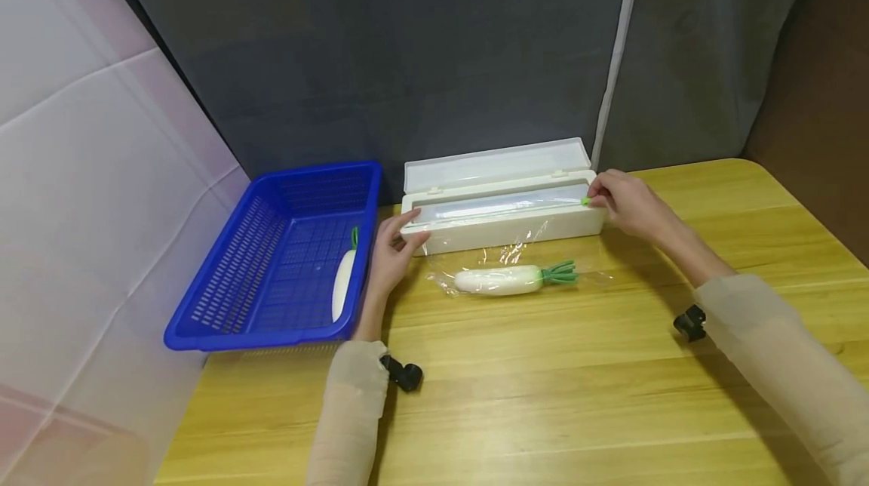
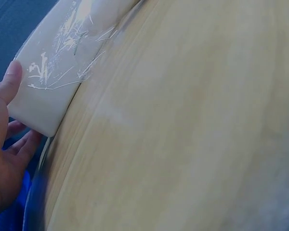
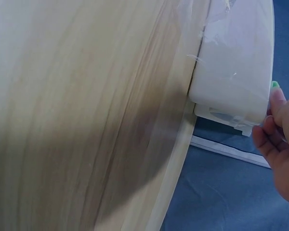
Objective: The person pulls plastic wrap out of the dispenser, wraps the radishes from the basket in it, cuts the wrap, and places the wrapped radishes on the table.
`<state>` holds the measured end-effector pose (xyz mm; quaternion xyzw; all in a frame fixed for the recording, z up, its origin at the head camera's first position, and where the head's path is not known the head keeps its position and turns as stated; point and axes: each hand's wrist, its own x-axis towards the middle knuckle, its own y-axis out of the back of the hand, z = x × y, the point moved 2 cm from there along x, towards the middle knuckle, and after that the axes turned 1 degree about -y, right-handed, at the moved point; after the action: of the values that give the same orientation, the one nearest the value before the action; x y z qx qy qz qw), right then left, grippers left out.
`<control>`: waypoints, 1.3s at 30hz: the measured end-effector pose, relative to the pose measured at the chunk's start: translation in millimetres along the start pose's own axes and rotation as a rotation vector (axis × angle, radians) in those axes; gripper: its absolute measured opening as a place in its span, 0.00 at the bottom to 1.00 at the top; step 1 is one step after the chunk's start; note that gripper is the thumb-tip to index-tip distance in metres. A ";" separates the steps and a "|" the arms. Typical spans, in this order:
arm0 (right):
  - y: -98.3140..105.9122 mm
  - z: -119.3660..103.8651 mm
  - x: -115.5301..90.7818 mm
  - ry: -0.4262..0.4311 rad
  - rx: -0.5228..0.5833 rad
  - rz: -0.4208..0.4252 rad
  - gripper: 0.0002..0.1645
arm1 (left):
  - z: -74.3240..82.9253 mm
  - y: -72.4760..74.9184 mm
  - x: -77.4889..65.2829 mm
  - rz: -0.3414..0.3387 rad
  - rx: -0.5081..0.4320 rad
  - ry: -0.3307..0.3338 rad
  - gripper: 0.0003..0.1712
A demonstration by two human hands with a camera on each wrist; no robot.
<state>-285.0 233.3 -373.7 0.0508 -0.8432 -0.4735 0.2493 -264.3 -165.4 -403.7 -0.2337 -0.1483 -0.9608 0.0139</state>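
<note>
A white cling film dispenser (image 1: 516, 226) stands at the back of the table with its lid (image 1: 498, 165) up. My left hand (image 1: 392, 253) grips its left end, the thumb (image 2: 12, 79) on the front wall and the other fingers round the end. At the right end my right hand (image 1: 627, 203) pinches the small green slider (image 1: 585, 201) of the cutter; in the right wrist view its fingers are curled by the box's corner. Clear cling film (image 1: 512, 250) hangs from the dispenser over the front and lies over a white radish (image 1: 498, 281) with green stalks.
A blue plastic basket (image 1: 271, 335) stands to the left, with another white radish (image 1: 343, 286) inside along its right wall. Behind the wooden table (image 1: 543, 395) rises a dark grey cloth partition (image 1: 380, 56). A white panel (image 1: 81, 192) stands at the left.
</note>
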 end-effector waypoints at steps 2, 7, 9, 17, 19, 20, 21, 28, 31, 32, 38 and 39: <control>0.7 -0.2 -0.5 -0.009 -0.009 -0.010 0.05 | 0.6 0.0 -0.1 -0.003 0.005 0.000 0.25; 2.0 -0.4 -1.1 -0.027 -0.025 -0.026 0.05 | 2.0 -0.4 -0.2 -0.010 0.003 -0.001 0.25; 2.3 0.3 -1.4 -0.032 -0.030 -0.027 0.05 | 2.5 -0.9 -0.4 -0.010 -0.002 -0.002 0.25; 5.6 5.0 -4.4 -0.046 -0.021 -0.033 0.05 | 4.2 -4.0 -0.2 -0.008 -0.014 -0.026 0.25; 6.3 6.6 -5.7 -0.042 -0.014 -0.030 0.04 | 4.1 -3.9 -0.3 -0.009 -0.015 -0.027 0.25; 6.6 7.9 -6.5 -0.046 -0.011 -0.025 0.04 | 3.9 -3.7 -0.2 -0.009 -0.016 -0.025 0.25; 7.1 9.2 -7.3 -0.045 -0.008 -0.018 0.04 | 3.5 -3.5 -0.4 -0.007 -0.015 -0.023 0.25; 8.8 13.2 -8.6 -0.007 0.011 0.004 0.03 | 1.6 -1.9 -0.3 0.007 -0.002 -0.001 0.25; 8.7 12.6 -9.1 -0.027 0.021 0.000 0.03 | 2.3 -1.3 -0.2 0.002 -0.006 0.008 0.25; 8.7 12.4 -9.2 -0.034 0.023 -0.004 0.03 | 2.6 -1.2 -0.1 0.000 -0.008 0.010 0.25; 8.4 13.0 -8.9 -0.033 0.033 0.000 0.02 | -1.3 -1.1 -0.1 0.006 -0.003 0.013 0.26; 8.1 13.5 -9.2 -0.038 0.036 0.000 0.02 | -6.4 -1.7 0.4 0.008 0.000 0.015 0.26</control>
<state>-282.1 251.2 -376.2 0.0461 -0.8561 -0.4592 0.2324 -267.6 -165.6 -409.4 -0.2271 -0.1470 -0.9625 0.0186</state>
